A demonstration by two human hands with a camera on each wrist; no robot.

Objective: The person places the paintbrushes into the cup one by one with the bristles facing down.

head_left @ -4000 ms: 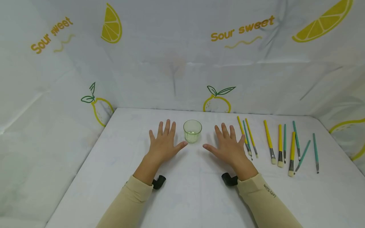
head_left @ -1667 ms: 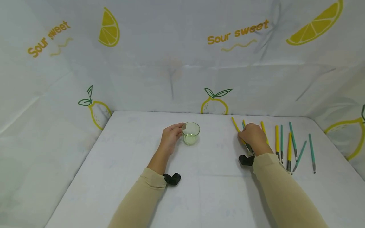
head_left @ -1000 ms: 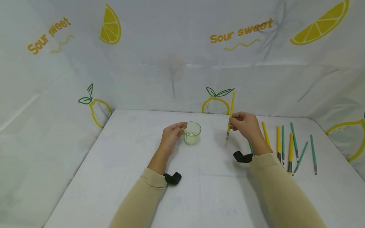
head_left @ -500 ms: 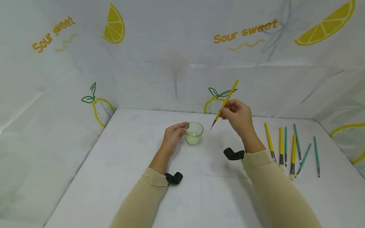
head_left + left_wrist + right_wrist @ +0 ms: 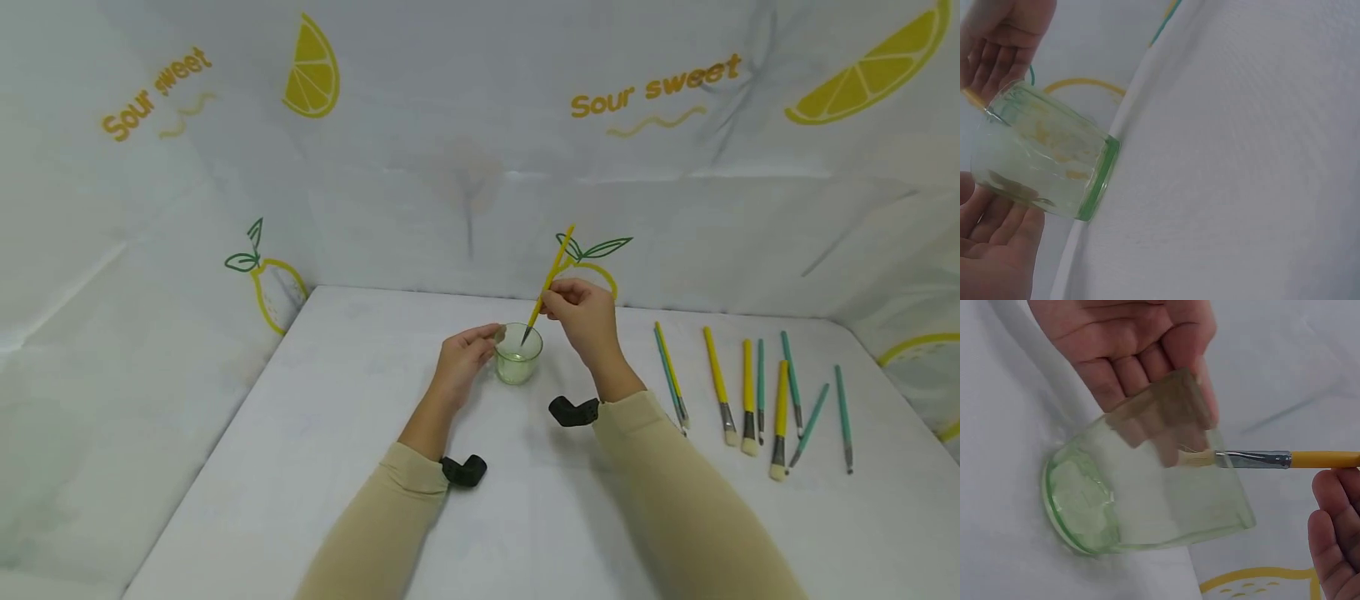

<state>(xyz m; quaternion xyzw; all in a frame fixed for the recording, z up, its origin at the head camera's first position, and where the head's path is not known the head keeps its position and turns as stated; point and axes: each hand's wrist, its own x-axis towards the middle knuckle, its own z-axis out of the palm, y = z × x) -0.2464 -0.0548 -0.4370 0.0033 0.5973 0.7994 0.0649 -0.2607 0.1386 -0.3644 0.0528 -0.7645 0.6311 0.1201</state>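
A clear greenish glass (image 5: 517,372) stands upright on the white table. My left hand (image 5: 460,367) holds it from the left, with fingers behind its side, seen through the wall in the right wrist view. My right hand (image 5: 590,321) pinches a yellow-handled paintbrush (image 5: 556,268) by the handle, right of and above the glass. The brush tilts, bristles down, and its tip has entered the glass's mouth. In the right wrist view the pale bristles and part of the metal ferrule (image 5: 1254,459) show inside the rim, above the bottom.
Several yellow and teal brushes lie on the table's right side, including a yellow brush (image 5: 714,367), a wide yellow brush (image 5: 782,404) and a teal brush (image 5: 843,408). Behind the table (image 5: 300,467) hangs a white lemon-printed cloth (image 5: 420,225).
Both hands were spread flat earlier. My left hand took hold of the glass. My right hand picked up a yellow paintbrush from the right and brought it left, bristles down, into the glass's mouth.
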